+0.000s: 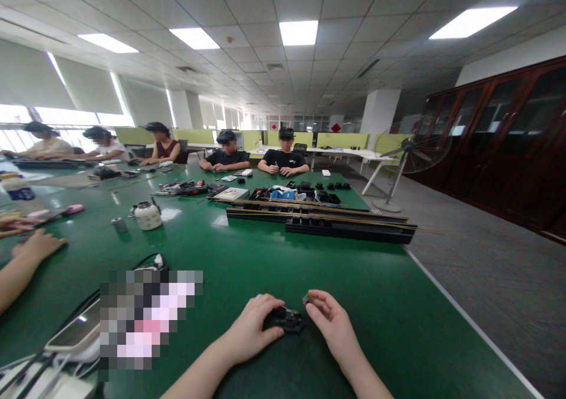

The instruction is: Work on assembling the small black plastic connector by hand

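A small black plastic part [289,320] with an uneven, hollowed top lies on the green table [247,263] in front of me. My left hand [256,323] grips its left end between thumb and fingers. Just to the right, my right hand [329,322] is closed in a pinch. Between its thumb and fingertips sits a small greyish piece [306,299], too small for me to name. That piece is a little above and right of the black part, apart from it.
Long black channels [349,231] with thin brass-coloured rods lie across the table ahead. A phone [75,328] and cables are at the lower left. A white pot-shaped cup [147,216] stands beyond them. A co-worker's hand [42,246] rests at the left; several people sit around the table.
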Demonstrator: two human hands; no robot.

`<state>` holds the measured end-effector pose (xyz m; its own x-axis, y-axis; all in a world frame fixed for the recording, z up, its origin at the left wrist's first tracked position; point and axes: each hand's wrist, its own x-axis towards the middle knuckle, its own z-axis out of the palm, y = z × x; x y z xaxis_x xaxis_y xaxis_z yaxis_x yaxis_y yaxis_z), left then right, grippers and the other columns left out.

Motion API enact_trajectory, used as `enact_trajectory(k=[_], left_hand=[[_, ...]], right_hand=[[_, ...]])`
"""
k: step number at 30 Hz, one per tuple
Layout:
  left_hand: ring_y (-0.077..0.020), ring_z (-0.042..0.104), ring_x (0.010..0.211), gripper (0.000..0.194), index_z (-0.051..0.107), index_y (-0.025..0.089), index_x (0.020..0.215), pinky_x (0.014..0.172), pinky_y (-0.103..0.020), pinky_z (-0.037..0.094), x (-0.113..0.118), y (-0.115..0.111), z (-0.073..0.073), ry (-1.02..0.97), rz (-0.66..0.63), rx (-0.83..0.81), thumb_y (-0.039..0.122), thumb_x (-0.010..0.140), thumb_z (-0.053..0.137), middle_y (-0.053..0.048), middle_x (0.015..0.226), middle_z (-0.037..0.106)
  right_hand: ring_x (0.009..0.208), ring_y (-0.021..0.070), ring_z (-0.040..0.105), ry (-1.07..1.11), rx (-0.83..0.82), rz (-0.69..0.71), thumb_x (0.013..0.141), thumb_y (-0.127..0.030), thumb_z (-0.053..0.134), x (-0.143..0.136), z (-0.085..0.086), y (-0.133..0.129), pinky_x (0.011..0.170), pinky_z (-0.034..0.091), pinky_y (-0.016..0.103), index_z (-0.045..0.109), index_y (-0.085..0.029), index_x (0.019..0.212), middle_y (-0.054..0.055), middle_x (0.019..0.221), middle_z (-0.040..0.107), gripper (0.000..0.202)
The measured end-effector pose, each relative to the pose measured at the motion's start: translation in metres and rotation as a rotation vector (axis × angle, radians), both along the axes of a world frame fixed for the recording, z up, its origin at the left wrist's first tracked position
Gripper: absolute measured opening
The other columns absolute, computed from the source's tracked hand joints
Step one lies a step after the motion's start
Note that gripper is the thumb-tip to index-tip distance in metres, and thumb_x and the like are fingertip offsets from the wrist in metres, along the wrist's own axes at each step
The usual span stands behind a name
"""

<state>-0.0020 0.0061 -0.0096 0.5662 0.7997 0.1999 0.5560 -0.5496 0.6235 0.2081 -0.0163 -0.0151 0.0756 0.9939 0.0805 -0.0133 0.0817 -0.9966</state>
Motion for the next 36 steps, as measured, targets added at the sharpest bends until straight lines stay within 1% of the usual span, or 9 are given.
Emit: enact_trajectory(k=[2, 6, 13, 16, 20, 26, 36], left_hand=[[-0.0227, 0.05, 0.102, 0.042, 0.054, 0.024, 0.116, 0.092, -0.034, 0.038, -0.0002, 0.0003, -0.0007, 0.0, 0.001, -0.004, 0.023, 0.075, 0.065, -0.005, 0.11, 0.058], [-0.0227, 0.05, 0.102, 0.042, 0.054, 0.024, 0.115, 0.092, -0.035, 0.038, -0.0002, 0.0003, -0.0006, -0.006, 0.008, -0.009, 0.023, 0.075, 0.065, -0.005, 0.109, 0.058], [-0.0232, 0.05, 0.102, 0.042, 0.054, 0.024, 0.116, 0.093, -0.036, 0.038, 0.0, 0.0002, -0.0001, -0.002, 0.011, -0.007, 0.024, 0.075, 0.065, -0.005, 0.109, 0.058], [-0.0235, 0.05, 0.103, 0.041, 0.054, 0.024, 0.115, 0.093, -0.036, 0.038, 0.0, 0.0004, 0.0003, 0.0, 0.008, -0.006, 0.024, 0.075, 0.064, -0.005, 0.109, 0.058], [-0.0232, 0.05, 0.102, 0.042, 0.054, 0.024, 0.115, 0.093, -0.036, 0.038, 0.0, 0.0002, 0.0009, -0.008, 0.007, -0.008, 0.024, 0.075, 0.064, -0.005, 0.109, 0.058], [-0.0226, 0.051, 0.102, 0.041, 0.055, 0.024, 0.114, 0.092, -0.035, 0.038, 0.0004, -0.0002, 0.0013, -0.012, 0.013, -0.008, 0.023, 0.074, 0.064, -0.004, 0.108, 0.058], [-0.0226, 0.05, 0.102, 0.041, 0.055, 0.025, 0.114, 0.092, -0.035, 0.038, -0.0003, -0.0013, 0.0007, -0.017, 0.008, -0.014, 0.022, 0.074, 0.065, -0.004, 0.108, 0.058]], right_hand=[[0.096, 0.0259, 0.064, 0.053, -0.019, -0.02, 0.065, -0.048, 0.07, 0.0008, -0.0014, 0.001, 0.091, 0.046, 0.04, 0.063, -0.019, 0.096, 0.009, 0.096, 0.071, 0.044], [0.093, 0.0266, 0.065, 0.143, -0.029, -0.077, 0.061, -0.048, 0.072, 0.0026, -0.0014, 0.0024, 0.09, 0.047, 0.04, 0.066, -0.019, 0.092, 0.009, 0.092, 0.072, 0.043], [0.093, 0.0241, 0.064, 0.255, -0.076, -0.166, 0.059, -0.046, 0.074, 0.0056, 0.0019, 0.0019, 0.09, 0.046, 0.036, 0.068, -0.019, 0.09, 0.007, 0.09, 0.072, 0.041], [0.094, 0.0237, 0.064, 0.269, -0.086, -0.165, 0.061, -0.046, 0.074, 0.0065, 0.0015, 0.0016, 0.09, 0.045, 0.035, 0.067, -0.019, 0.092, 0.007, 0.091, 0.072, 0.042], [0.095, 0.0242, 0.063, 0.29, -0.08, -0.165, 0.062, -0.047, 0.073, 0.007, 0.0002, 0.0019, 0.093, 0.042, 0.038, 0.066, -0.018, 0.094, 0.007, 0.093, 0.071, 0.043], [0.093, 0.0247, 0.062, 0.35, -0.09, -0.18, 0.058, -0.047, 0.076, 0.0076, -0.0002, 0.0031, 0.094, 0.041, 0.041, 0.066, -0.018, 0.091, 0.006, 0.09, 0.07, 0.045], [0.088, 0.022, 0.061, 0.429, -0.116, -0.208, 0.052, -0.047, 0.079, 0.0066, 0.0058, 0.0035, 0.088, 0.044, 0.037, 0.067, -0.019, 0.084, 0.004, 0.084, 0.07, 0.044]])
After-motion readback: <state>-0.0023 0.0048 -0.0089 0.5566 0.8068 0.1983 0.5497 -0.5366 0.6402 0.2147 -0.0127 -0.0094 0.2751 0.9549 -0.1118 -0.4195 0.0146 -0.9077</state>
